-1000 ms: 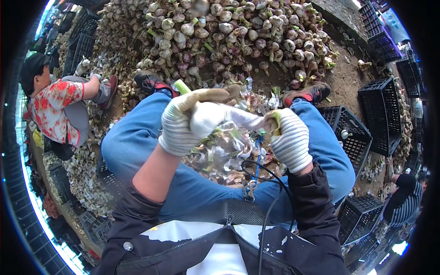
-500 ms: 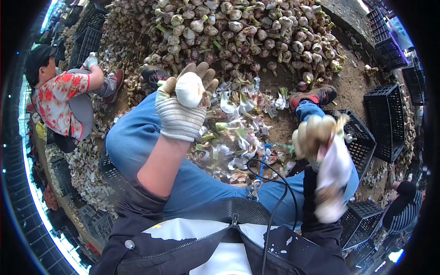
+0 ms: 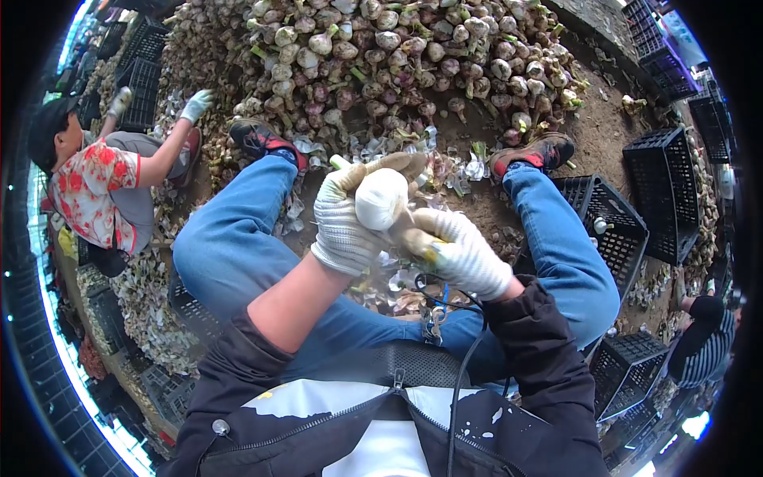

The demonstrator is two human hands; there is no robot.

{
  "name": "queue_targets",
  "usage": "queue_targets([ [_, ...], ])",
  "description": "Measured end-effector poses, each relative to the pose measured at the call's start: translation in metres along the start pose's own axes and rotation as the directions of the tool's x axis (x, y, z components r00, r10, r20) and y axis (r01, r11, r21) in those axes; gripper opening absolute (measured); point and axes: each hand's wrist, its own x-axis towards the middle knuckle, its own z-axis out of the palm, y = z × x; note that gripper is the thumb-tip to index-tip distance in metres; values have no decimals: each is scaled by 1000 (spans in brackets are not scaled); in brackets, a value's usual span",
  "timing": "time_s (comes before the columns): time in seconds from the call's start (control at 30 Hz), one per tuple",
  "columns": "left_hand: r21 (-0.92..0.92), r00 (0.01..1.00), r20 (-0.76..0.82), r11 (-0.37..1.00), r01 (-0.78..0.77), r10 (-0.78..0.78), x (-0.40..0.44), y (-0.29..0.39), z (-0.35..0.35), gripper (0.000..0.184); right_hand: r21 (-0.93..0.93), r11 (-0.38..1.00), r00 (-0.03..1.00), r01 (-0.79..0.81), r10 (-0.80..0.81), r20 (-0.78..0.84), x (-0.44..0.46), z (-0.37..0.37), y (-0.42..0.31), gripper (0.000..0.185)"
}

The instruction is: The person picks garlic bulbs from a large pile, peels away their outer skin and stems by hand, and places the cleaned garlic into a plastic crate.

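Garlic bulb [image 3: 381,199]: white, held in the air above loose peelings [image 3: 404,281] on the floor [image 3: 596,141]. Left to right: the left hand [image 3: 348,224], gloved, has its fingers curled partway round the bulb, supporting it. The right hand [image 3: 469,258], also gloved, has bent fingers at the bulb's lower right side; whether they grip any skin cannot be determined. Further right, a black crate [image 3: 626,253] lies near. Step in hand, as judged: stripping outer skin. The next move calls for a steady left hold and a light right-hand pinch.

Smooth garlic bulb [image 3: 380,200], ribbed knit gloves [image 3: 345,238], denim jeans [image 3: 226,238], plastic crate [image 3: 668,199].
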Motion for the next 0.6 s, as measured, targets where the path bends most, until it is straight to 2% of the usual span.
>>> queue_targets([
  [0.07,-18,1000,13,1000,-7,8,3,3,-7,56,204,979,990,11,-39,134,-10,-8,-11,27],
  [0.1,-27,1000,23,1000,-14,15,5,5,-11,57,412,903,941,125,-239,238,-11,-15,-7,26],
  [0.13,-29,999,30,999,-23,24,6,8,-14,57,609,769,847,195,-445,290,-11,-22,0,27],
  [0.17,-32,999,37,999,-32,34,6,10,-17,56,630,741,861,231,-458,223,-15,-28,5,30],
  [0.2,-35,998,44,999,-42,44,6,11,-18,55,663,729,863,172,-435,255,-14,-35,5,30],
  [0.23,-57,997,74,998,-30,35,4,12,-15,53,446,887,968,120,-204,146,-13,-37,3,33],
  [0.27,-52,995,88,998,-42,47,2,13,-15,51,218,976,999,1,7,-33,-12,-38,1,37],
  [0.3,-47,993,103,998,-51,56,1,16,-15,50,-192,981,998,-41,33,-47,0,-33,1,44],
  [0.33,-45,991,121,997,-59,65,-2,19,-11,49,-806,592,995,8,-88,-54,11,-34,15,46],
  [0.37,71,986,92,987,-143,137,-9,27,-6,46,-930,346,991,-127,86,-103,13,-34,22,45],
  [0.4,208,955,106,933,-294,277,-22,38,2,43,-975,57,951,-216,239,-197,16,-30,22,45],
  [0.43,396,885,305,798,-455,353,-37,60,9,43,-942,246,952,-228,260,-163,17,-36,36,41],
  [0.47,311,844,31,798,-517,535,-67,74,19,36,-874,425,953,-236,276,-123,19,-41,55,37],
  [0.5,446,709,217,578,-683,671,-87,104,10,32,-876,428,955,-223,278,-107,24,-44,62,31],
  [0.57,449,493,187,372,-812,850,-141,156,-12,34,-929,327,973,-176,200,-114,33,-48,72,32],
  [0.6,654,299,264,57,-754,917,-162,179,-23,36,-951,273,981,-148,158,-108,37,-50,74,34],
])
